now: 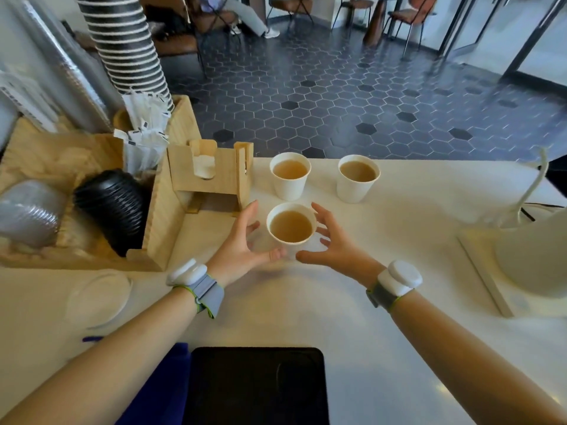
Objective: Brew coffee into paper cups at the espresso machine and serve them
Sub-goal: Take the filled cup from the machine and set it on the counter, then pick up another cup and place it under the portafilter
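Three white paper cups of light brown coffee stand on the white counter (399, 240). Two are at the back, a left cup (290, 179) and a right cup (357, 179). The third cup (291, 225) stands nearer me, between my hands. My left hand (242, 243) is just left of it and my right hand (334, 243) just right of it. Both are cupped around it with fingers spread. The thumb tips lie by the cup's base, and the fingers stand apart from its wall.
A wooden organiser (159, 228) at left holds black lids (112, 207), clear lids (29, 213), wrapped stirrers (147, 130) and a tall cup stack (122, 44). A wooden holder (227, 176) stands beside the cups. A black tray (257, 384) lies near me, a white appliance (534, 259) at right.
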Motion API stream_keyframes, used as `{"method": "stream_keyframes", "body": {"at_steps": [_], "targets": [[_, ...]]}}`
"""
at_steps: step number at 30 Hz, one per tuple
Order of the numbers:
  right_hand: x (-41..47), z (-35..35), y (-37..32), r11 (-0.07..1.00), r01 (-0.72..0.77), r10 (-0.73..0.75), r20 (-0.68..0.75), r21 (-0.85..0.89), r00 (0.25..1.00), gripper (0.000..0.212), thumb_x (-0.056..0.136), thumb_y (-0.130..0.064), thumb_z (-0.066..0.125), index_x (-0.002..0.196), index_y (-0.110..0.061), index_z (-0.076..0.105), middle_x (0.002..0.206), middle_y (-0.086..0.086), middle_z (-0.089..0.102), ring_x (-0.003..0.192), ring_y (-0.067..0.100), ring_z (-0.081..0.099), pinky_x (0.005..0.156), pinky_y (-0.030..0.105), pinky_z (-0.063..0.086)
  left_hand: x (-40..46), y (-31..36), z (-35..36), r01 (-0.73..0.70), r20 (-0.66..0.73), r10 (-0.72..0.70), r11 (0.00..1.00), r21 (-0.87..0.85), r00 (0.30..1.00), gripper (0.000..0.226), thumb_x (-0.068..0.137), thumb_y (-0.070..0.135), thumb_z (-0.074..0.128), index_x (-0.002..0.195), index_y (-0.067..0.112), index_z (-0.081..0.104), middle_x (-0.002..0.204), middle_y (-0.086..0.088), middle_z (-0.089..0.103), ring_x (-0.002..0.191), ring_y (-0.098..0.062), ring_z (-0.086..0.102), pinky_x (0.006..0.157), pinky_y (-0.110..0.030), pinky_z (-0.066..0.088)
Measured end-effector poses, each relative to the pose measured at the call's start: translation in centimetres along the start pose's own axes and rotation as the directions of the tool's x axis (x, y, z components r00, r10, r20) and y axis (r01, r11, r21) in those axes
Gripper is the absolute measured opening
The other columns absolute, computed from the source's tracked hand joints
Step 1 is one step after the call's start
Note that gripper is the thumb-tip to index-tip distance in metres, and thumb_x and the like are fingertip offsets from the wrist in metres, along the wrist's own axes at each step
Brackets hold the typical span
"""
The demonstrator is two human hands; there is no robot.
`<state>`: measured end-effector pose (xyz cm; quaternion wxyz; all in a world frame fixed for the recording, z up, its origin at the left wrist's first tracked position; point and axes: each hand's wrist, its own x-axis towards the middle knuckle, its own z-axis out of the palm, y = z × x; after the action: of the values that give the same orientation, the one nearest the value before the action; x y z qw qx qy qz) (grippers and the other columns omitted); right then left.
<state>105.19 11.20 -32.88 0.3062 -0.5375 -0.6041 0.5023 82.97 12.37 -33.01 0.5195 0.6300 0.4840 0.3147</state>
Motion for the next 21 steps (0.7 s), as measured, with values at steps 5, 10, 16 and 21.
{"method": "stream_keyframes", "body": {"at_steps": [5,10,16,21], "targets": [[-1.2,0.0,-3.6,0.991,0.069,-0.074,-0.043,-0.112,0.996,0.099,0.062,-0.055,0.072,0.141,-0.047,0.012,0.153,-0.012,0.020,0.140,0.014,0.021,0.112,0.037,0.022,-2.7,1.3,-2.4,-0.041,-0.126,0.039,0.999,-0.008,0.991,0.108,0.061,0.049,0.083,0.143,0.046,0.012,0.157,0.010,0.013,0.134,0.000,0.023,0.113,-0.037,0.026],[-1.8,2.1,-7.7,0.975,0.179,-0.184,-0.029,-0.131,0.983,0.099,0.065,-0.055,0.071,0.145,-0.043,0.013,0.155,-0.007,0.016,0.142,0.021,0.022,0.110,0.036,0.023,-5.8,2.6,-5.2,-0.111,-0.190,0.108,0.994,-0.005,0.976,0.105,0.063,0.051,0.080,0.143,0.045,0.012,0.148,0.020,0.016,0.132,0.004,0.024,0.102,-0.024,0.027],[-1.5,7.9,-12.4,0.954,0.271,-0.273,0.007,-0.124,0.962,0.104,0.062,-0.057,0.073,0.146,-0.044,0.014,0.149,-0.015,0.024,0.135,0.006,0.022,0.106,0.025,0.020,-10.9,3.8,-9.9,-0.162,-0.295,0.161,0.987,0.022,0.942,0.099,0.065,0.046,0.080,0.139,0.050,0.015,0.151,0.018,0.012,0.138,-0.001,0.016,0.109,-0.032,0.026],[-2.3,15.2,-16.0,0.939,0.331,-0.324,0.086,-0.096,0.942,0.095,0.063,-0.059,0.075,0.139,-0.053,0.019,0.134,-0.023,0.030,0.122,-0.004,0.027,0.095,0.009,0.025,-17.6,3.8,-15.5,-0.185,-0.376,0.198,0.980,0.071,0.905,0.098,0.069,0.047,0.079,0.143,0.048,0.015,0.155,0.016,0.007,0.135,0.010,0.009,0.110,-0.027,0.020]]}}
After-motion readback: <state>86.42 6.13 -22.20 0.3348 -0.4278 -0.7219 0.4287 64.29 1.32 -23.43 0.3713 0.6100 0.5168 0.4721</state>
